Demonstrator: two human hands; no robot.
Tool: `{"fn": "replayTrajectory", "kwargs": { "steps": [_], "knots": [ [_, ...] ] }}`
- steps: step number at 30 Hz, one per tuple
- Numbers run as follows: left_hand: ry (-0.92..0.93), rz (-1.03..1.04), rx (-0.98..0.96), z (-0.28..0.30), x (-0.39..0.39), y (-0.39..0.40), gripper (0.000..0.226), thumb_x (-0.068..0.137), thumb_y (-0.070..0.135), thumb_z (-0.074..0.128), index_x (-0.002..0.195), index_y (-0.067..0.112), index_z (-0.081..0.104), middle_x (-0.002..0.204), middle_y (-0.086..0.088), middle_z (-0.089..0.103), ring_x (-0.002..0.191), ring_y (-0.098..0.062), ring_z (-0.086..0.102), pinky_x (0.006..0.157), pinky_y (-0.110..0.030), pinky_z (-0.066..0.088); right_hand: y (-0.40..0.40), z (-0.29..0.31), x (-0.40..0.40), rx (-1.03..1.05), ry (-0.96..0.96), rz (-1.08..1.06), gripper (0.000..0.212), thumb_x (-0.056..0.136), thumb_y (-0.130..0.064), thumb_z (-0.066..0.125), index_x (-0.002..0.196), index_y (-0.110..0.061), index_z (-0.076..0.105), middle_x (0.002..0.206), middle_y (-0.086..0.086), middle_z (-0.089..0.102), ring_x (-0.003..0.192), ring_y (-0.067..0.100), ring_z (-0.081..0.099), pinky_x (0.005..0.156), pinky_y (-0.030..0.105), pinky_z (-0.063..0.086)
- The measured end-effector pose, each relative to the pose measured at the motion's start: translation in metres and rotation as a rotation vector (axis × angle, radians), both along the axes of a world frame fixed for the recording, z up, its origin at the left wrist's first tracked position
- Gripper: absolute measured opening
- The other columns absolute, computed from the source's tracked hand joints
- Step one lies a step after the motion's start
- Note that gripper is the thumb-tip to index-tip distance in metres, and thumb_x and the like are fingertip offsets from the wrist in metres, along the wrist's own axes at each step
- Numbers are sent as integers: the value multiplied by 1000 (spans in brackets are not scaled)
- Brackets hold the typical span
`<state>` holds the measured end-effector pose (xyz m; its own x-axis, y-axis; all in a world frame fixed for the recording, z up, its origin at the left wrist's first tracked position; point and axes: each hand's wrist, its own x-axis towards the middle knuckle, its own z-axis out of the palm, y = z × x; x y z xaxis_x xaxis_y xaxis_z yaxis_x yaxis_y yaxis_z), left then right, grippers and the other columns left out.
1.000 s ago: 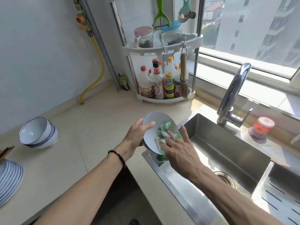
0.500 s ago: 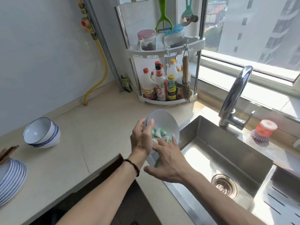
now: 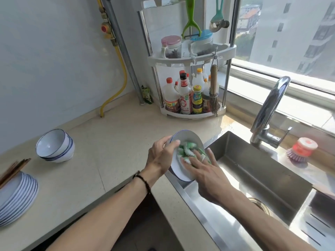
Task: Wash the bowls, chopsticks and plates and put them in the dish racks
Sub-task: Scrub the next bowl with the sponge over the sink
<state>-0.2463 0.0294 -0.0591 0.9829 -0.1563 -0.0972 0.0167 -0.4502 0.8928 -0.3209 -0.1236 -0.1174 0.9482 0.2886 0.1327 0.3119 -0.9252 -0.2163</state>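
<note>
A white bowl with a blue rim (image 3: 188, 137) is tilted on its side over the left edge of the steel sink (image 3: 272, 180). My left hand (image 3: 160, 157) grips its rim, thumb inside. My right hand (image 3: 206, 169) presses a green and white sponge cloth (image 3: 186, 150) against the bowl's inside with flat fingers. On the counter at the left stand stacked bowls (image 3: 55, 145), a pile of plates (image 3: 17, 198) and brown chopsticks (image 3: 13, 170) lying on the plates.
A corner rack (image 3: 192, 58) with sauce bottles and jars stands behind the bowl. The tap (image 3: 270, 109) rises at the sink's back, a red dish brush (image 3: 301, 149) beside it. A drain tray (image 3: 317, 225) fills the sink's right part. The beige counter (image 3: 108, 160) stretches left.
My right hand has slid the sponge cloth around inside the bowl, from the lower part to higher and back across. The bowl has turned slightly in my left hand.
</note>
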Motion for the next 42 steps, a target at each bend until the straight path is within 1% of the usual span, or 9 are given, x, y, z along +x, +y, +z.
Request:
{"fn": "replayTrajectory", "kwargs": {
  "steps": [4, 10, 14, 17, 25, 29, 34, 38, 42],
  "knots": [
    [-19, 126, -55, 4, 1, -7, 37, 76, 56, 52, 80, 24, 70, 74, 6, 66, 77, -21, 61, 70, -36, 46, 36, 22, 1, 315, 225, -6, 84, 80, 6, 42, 152, -35, 30, 143, -7, 45, 138, 21, 36, 123, 46, -9],
    [309, -222, 18, 29, 20, 21, 24, 89, 41, 62, 96, 20, 73, 85, -6, 73, 71, -23, 68, 57, -26, 51, -5, 2, 1, -186, -180, 111, 76, 75, -11, 79, 145, -25, 51, 119, -2, 68, 121, 29, 63, 121, 56, 9],
    [288, -25, -385, 7, 6, 16, 55, 70, 38, 73, 120, 19, 66, 113, -11, 73, 104, -33, 71, 88, -46, 58, 16, 11, 14, -56, -387, -25, 45, 71, -2, 66, 113, -17, 72, 89, 0, 71, 95, 29, 71, 121, 53, 12],
    [130, 156, -559, -10, -16, -2, 59, 68, 27, 70, 124, 13, 57, 113, -9, 70, 97, -25, 71, 73, -34, 58, 52, 18, 14, 231, -148, -196, 44, 69, 0, 62, 106, -23, 69, 80, -2, 66, 84, 28, 68, 125, 48, 4],
    [-24, 165, -250, 2, -1, 16, 33, 61, 46, 60, 83, 23, 71, 86, -4, 72, 88, -30, 67, 80, -50, 54, 12, 12, 12, 22, -5, 93, 74, 83, 4, 47, 152, -22, 38, 145, 4, 50, 149, 31, 29, 120, 55, -5],
    [-67, 229, -190, 10, -3, 5, 19, 66, 42, 57, 66, 24, 61, 67, 3, 59, 74, -28, 54, 71, -42, 46, 46, 24, 6, 296, 197, 37, 71, 80, 5, 47, 142, -29, 42, 132, -3, 50, 132, 23, 43, 123, 56, -2],
    [-9, 37, -99, 12, 5, 11, 44, 61, 48, 56, 84, 12, 66, 88, -18, 68, 88, -42, 63, 74, -52, 52, 5, 23, 7, -32, 85, 73, 84, 88, -5, 56, 158, -31, 17, 154, -5, 37, 146, 25, 34, 121, 54, -14],
    [-98, 139, -95, 12, -6, -5, 29, 66, 40, 53, 79, 16, 64, 74, -4, 66, 78, -29, 59, 71, -43, 48, 41, 28, -2, 369, 239, 18, 82, 76, 7, 43, 147, -32, 37, 130, -7, 47, 133, 21, 41, 124, 53, -7],
    [-24, 32, -71, 11, -1, 7, 39, 62, 45, 53, 83, 14, 65, 82, -14, 67, 75, -34, 60, 65, -36, 43, 3, 19, -1, 27, 92, 54, 81, 89, -5, 53, 159, -31, 19, 158, -3, 36, 144, 25, 37, 117, 47, -22]
  ]
}}
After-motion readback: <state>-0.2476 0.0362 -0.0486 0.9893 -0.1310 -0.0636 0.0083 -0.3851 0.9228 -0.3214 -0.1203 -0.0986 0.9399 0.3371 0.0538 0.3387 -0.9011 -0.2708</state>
